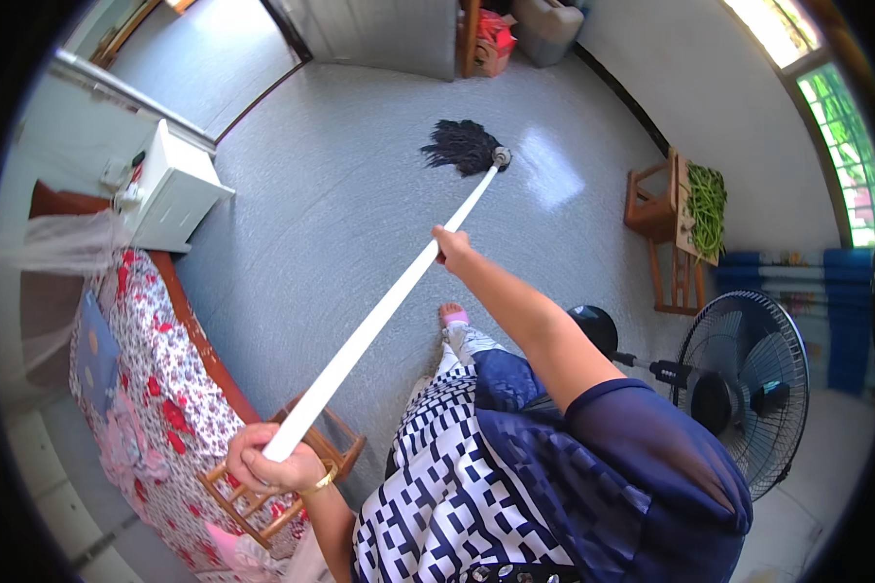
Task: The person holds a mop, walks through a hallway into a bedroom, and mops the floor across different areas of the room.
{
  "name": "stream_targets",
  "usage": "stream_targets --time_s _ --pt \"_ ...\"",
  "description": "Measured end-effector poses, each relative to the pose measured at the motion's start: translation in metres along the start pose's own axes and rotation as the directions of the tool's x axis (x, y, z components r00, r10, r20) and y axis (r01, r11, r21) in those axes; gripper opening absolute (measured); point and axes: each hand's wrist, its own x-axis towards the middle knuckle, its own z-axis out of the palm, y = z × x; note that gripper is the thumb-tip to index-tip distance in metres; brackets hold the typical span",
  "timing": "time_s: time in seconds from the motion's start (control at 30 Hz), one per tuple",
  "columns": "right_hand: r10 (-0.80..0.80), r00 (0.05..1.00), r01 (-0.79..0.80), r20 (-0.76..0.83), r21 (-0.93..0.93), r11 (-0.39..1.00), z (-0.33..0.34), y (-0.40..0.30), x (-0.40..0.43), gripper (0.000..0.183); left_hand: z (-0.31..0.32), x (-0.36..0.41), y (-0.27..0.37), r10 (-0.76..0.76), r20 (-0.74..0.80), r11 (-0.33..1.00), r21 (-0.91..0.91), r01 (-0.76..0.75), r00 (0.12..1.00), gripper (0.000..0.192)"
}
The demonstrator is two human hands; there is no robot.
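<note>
A string mop with a long white handle [364,342] reaches from lower left to upper middle. Its dark mop head [463,148] lies spread on the grey floor [321,197], joined to the handle by a round pale socket [502,157]. Around the top end of the handle my left hand [281,463] is closed, a gold-coloured bracelet on its wrist. Farther down, roughly midway along the visible pole, my right hand [452,248] grips it with the arm stretched forward. My foot in a pink slipper [453,316] shows below the right hand.
At left stands a bed with a floral sheet [168,386], beside a white cabinet [175,197] and a wooden chair [328,437]. On the right are a black floor fan [744,397] and wooden stools [656,208] bearing green beans [707,208]. A door panel [379,36] and red box [492,51] are ahead.
</note>
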Motion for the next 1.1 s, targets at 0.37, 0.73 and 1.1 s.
stream_targets --time_s 0.37,0.73,1.1 --pt "0.105 0.975 -0.044 -0.197 0.291 0.956 -0.099 -0.032 0.020 0.019 0.097 0.020 -0.007 0.124 0.505 0.954 -0.297 0.037 0.854 0.008" --pt "0.223 0.940 -0.059 -0.257 0.522 0.851 -0.120 0.062 -0.016 0.017 0.068 0.043 -0.040 -0.097 0.783 0.783 -0.321 0.533 0.615 0.043" --pt "0.531 0.837 -0.314 -0.131 0.678 0.664 0.002 0.150 -0.042 0.029 -0.049 0.121 -0.083 -0.194 0.811 0.415 -0.442 0.795 0.552 0.036"
